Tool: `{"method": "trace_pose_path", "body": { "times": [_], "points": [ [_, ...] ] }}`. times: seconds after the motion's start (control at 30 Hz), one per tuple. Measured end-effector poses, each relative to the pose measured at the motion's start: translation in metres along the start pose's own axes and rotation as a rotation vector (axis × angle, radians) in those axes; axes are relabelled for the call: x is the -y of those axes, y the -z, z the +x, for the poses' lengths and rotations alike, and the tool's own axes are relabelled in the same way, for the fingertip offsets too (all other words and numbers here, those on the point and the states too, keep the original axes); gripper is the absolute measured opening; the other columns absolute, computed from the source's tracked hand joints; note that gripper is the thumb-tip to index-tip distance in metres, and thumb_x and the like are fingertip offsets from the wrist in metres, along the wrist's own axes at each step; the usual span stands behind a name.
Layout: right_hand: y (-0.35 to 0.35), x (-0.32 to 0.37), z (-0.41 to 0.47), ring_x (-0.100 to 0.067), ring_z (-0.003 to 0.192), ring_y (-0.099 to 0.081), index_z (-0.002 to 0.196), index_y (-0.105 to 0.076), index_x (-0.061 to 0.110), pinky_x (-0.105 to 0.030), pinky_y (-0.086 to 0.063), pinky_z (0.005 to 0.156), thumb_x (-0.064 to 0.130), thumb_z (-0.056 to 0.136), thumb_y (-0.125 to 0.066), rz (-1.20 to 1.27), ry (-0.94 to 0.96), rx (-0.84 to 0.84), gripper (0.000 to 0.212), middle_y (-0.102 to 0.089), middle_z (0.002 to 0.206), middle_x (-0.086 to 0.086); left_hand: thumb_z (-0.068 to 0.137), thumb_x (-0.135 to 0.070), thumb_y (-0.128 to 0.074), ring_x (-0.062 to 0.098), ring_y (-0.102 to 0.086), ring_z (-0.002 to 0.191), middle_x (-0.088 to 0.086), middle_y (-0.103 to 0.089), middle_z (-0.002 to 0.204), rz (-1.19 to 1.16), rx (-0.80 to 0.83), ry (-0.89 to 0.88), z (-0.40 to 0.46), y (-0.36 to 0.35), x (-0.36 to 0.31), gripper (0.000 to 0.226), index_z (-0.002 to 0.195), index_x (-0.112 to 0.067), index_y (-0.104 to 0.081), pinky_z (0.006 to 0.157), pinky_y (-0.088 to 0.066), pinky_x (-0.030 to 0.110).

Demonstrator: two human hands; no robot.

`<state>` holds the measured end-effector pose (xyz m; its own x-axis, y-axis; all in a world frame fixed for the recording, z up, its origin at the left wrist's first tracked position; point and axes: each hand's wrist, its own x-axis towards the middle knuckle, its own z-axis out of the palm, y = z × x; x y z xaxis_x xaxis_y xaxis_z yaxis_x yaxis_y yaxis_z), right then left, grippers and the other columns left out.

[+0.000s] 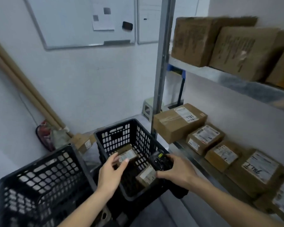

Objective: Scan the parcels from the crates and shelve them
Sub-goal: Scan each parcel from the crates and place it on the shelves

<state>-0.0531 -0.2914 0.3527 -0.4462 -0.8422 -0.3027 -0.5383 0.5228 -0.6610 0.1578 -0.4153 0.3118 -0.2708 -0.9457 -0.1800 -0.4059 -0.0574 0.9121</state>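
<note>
Cardboard parcel at L hand fingertips, in crate.

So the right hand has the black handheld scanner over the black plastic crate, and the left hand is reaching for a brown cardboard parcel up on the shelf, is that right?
Not quite. In the head view the left hand reaches for a small brown cardboard parcel inside the black plastic crate, not on the shelf. The right hand does hold the black handheld scanner over that crate.
</note>
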Motion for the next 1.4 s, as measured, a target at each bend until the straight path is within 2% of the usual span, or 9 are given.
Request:
{"method": "trace_pose_path", "body": {
  "times": [0.1, 0.2, 0.4, 0.53, 0.63, 0.8, 1.0, 1.23, 1.4],
  "points": [
    [-0.017, 0.002, 0.049, -0.011, 0.114, -0.065, 0.142, -0.056, 0.029, -0.027, -0.055, 0.089, 0.068, 0.055, -0.083, -0.035, -0.008, 0.024, 0.099, -0.067, 0.13, 0.012, 0.091, -0.043, -0.069, 0.015, -0.053, 0.128, -0.007, -0.058, 0.137, 0.007, -0.011, 0.042, 0.037, -0.002, 0.013, 0.067, 0.15, -0.022, -0.045, 0.105, -0.041, 0.031],
    [-0.027, 0.009, 0.091, -0.006, 0.099, -0.069, 0.13, -0.062, 0.032, -0.034, -0.06, 0.088, 0.068, 0.057, -0.084, -0.047, -0.019, 0.063, 0.084, -0.071, 0.112, 0.017, 0.091, -0.046, -0.068, 0.016, -0.052, 0.13, -0.006, -0.057, 0.14, 0.037, -0.015, 0.056, 0.078, -0.004, 0.02, 0.069, 0.151, -0.023, -0.043, 0.109, -0.041, 0.035],
    [-0.046, 0.023, 0.181, 0.002, 0.083, -0.061, 0.107, -0.053, 0.036, -0.023, -0.057, 0.076, 0.046, 0.076, -0.089, -0.011, -0.063, 0.147, 0.048, -0.063, 0.095, 0.02, 0.093, -0.049, -0.064, 0.022, -0.051, 0.133, 0.001, -0.053, 0.146, 0.066, -0.043, 0.099, 0.173, -0.006, 0.041, 0.074, 0.155, -0.022, -0.036, 0.111, -0.043, 0.043],
    [-0.069, 0.019, 0.253, -0.012, 0.095, -0.07, 0.12, -0.058, 0.027, -0.038, -0.062, 0.087, 0.059, 0.065, -0.091, 0.031, -0.122, 0.109, 0.071, -0.069, 0.107, 0.012, 0.094, -0.047, -0.063, 0.022, -0.049, 0.135, 0.001, -0.051, 0.148, 0.071, 0.019, 0.133, 0.238, -0.012, 0.062, 0.071, 0.155, -0.021, -0.036, 0.113, -0.041, 0.043],
    [-0.095, 0.006, 0.297, -0.013, 0.093, -0.07, 0.118, -0.056, 0.028, -0.04, -0.062, 0.086, 0.056, 0.069, -0.09, 0.043, -0.167, 0.118, 0.066, -0.068, 0.105, 0.011, 0.095, -0.049, -0.061, 0.023, -0.049, 0.135, 0.004, -0.05, 0.149, 0.112, 0.027, 0.17, 0.277, -0.019, 0.087, 0.072, 0.155, -0.018, -0.035, 0.113, -0.041, 0.043],
    [-0.129, -0.022, 0.346, -0.021, 0.118, -0.064, 0.156, -0.041, 0.021, -0.035, -0.056, 0.089, 0.057, 0.072, -0.088, 0.032, -0.234, 0.131, 0.103, -0.064, 0.136, 0.0, 0.094, -0.056, -0.058, 0.027, -0.045, 0.14, 0.006, -0.044, 0.154, 0.177, 0.075, 0.272, 0.325, -0.051, 0.128, 0.077, 0.156, -0.017, -0.033, 0.114, -0.04, 0.043],
    [-0.172, -0.058, 0.398, -0.012, 0.088, -0.061, 0.135, -0.061, 0.017, -0.029, -0.055, 0.083, 0.045, 0.075, -0.09, 0.036, -0.266, 0.187, 0.072, -0.059, 0.088, 0.015, 0.096, -0.054, -0.057, 0.031, -0.04, 0.143, 0.011, -0.042, 0.156, 0.342, 0.072, 0.343, 0.36, -0.084, 0.178, 0.079, 0.155, -0.008, -0.033, 0.112, -0.037, 0.042],
    [-0.206, -0.086, 0.438, -0.012, 0.094, -0.07, 0.121, -0.069, 0.024, -0.034, -0.062, 0.084, 0.047, 0.069, -0.092, 0.059, -0.285, 0.227, 0.062, -0.073, 0.103, 0.009, 0.094, -0.054, -0.06, 0.033, -0.041, 0.142, 0.012, -0.043, 0.155, 0.35, 0.003, 0.496, 0.393, -0.105, 0.21, 0.079, 0.155, -0.011, -0.034, 0.11, -0.039, 0.042],
    [-0.216, -0.093, 0.453, -0.004, 0.085, -0.065, 0.104, -0.06, 0.034, -0.028, -0.058, 0.08, 0.037, 0.075, -0.089, 0.106, -0.319, 0.243, 0.041, -0.068, 0.091, 0.016, 0.091, -0.053, -0.064, 0.035, -0.042, 0.14, 0.014, -0.043, 0.154, 0.292, -0.057, 0.59, 0.402, -0.11, 0.234, 0.082, 0.155, -0.012, -0.033, 0.112, -0.041, 0.045]
  ]
}}
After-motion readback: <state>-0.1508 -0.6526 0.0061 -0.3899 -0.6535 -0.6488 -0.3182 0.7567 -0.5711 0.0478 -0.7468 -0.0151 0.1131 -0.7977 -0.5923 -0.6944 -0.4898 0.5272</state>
